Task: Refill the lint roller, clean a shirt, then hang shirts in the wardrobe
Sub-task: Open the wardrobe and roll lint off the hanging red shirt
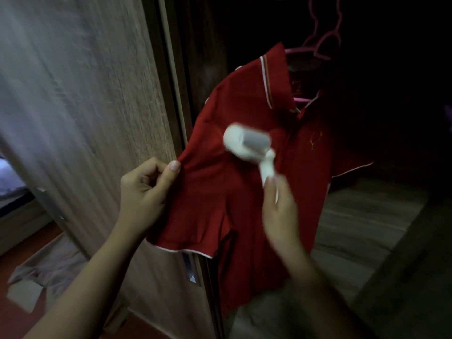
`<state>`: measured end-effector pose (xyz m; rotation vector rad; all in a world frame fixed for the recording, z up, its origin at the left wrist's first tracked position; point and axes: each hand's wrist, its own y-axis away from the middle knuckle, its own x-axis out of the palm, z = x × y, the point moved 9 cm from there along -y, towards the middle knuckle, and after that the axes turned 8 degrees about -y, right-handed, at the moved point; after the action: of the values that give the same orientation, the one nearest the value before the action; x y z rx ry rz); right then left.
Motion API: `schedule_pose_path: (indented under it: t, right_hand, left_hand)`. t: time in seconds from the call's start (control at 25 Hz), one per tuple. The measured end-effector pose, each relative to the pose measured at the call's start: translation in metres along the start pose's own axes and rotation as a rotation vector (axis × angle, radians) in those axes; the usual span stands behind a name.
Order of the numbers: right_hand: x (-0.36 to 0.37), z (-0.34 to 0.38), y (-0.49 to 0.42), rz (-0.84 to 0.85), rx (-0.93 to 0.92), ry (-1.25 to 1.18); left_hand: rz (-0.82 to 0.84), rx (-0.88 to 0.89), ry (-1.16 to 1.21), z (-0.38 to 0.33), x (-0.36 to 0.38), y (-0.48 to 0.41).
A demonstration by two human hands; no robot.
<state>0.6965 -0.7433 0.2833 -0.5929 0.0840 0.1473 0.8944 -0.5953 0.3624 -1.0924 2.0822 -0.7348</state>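
A red polo shirt (234,192) with white trim hangs on a pink hanger (315,47) inside the dark wardrobe. My left hand (146,189) pinches the shirt's sleeve edge and pulls it taut toward the left. My right hand (278,206) grips the white handle of a lint roller (247,143), blurred with motion. The roller's head lies against the shirt's chest, just left of the placket.
A wooden wardrobe door (85,106) stands open at the left, with a metal handle (192,270) low on its edge. A grey garment (53,263) lies on the floor at the lower left. More pink hangers (325,20) hang above. A wardrobe shelf (362,216) sits behind the shirt.
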Motion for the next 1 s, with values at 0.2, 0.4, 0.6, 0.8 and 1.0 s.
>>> schedule_pose_path:
  t: [0.2, 0.4, 0.6, 0.8, 1.0]
  right_hand:
    - [0.026, -0.073, 0.133, 0.043, 0.084, -0.006]
    - [-0.015, -0.057, 0.014, -0.051, 0.020, 0.097]
    - [-0.010, -0.088, -0.003, -0.002, -0.018, 0.153]
    - [0.009, -0.187, 0.101, 0.179, 0.213, 0.389]
    - [-0.026, -0.207, 0.130, 0.147, 0.316, 0.491]
  left_hand:
    - [0.003, 0.022, -0.010, 0.001, -0.001, 0.000]
    - [-0.012, 0.011, -0.052, 0.001, -0.001, 0.000]
    - [-0.010, -0.022, -0.029, 0.000, 0.000, 0.002]
    - [-0.046, -0.073, -0.112, -0.004, 0.001, 0.014]
    - [0.017, -0.009, -0.254, -0.022, 0.036, 0.073]
